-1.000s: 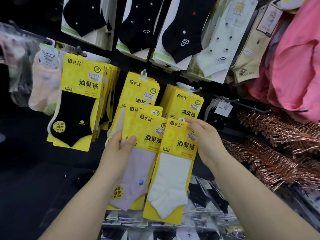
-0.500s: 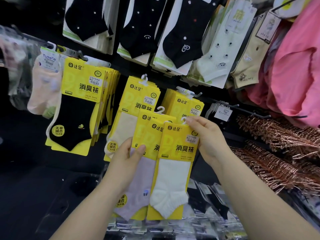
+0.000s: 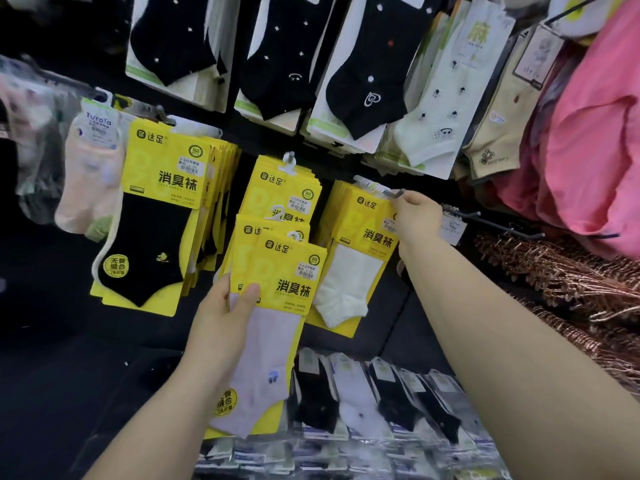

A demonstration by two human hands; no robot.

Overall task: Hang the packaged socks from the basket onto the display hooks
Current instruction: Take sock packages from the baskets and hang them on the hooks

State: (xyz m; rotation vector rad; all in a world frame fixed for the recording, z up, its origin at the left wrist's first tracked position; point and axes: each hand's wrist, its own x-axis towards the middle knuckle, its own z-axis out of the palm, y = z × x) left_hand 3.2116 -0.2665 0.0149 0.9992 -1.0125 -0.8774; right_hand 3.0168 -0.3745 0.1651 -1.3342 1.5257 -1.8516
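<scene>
While our right fingers (image 3: 411, 202) pinched the top right corner of the white-sock pack (image 3: 356, 268) at the tip of the display hook (image 3: 397, 193), we could not tell whether its hanger sat on that hook, since the right hand (image 3: 417, 221) covered it. Our left hand (image 3: 221, 320) gripped a small stack of yellow packs, its thumb (image 3: 247, 295) pressed on the front lilac-sock pack (image 3: 277, 327) and its fingers curled behind. That stack overlapped the foot of the middle hanging bundle (image 3: 284, 188), just left of the white-sock pack. Farther left hung the black-sock bundle (image 3: 152, 230). Below lay clear-wrapped socks (image 3: 381, 400), and copper hangers (image 3: 561, 271) were piled at right.
</scene>
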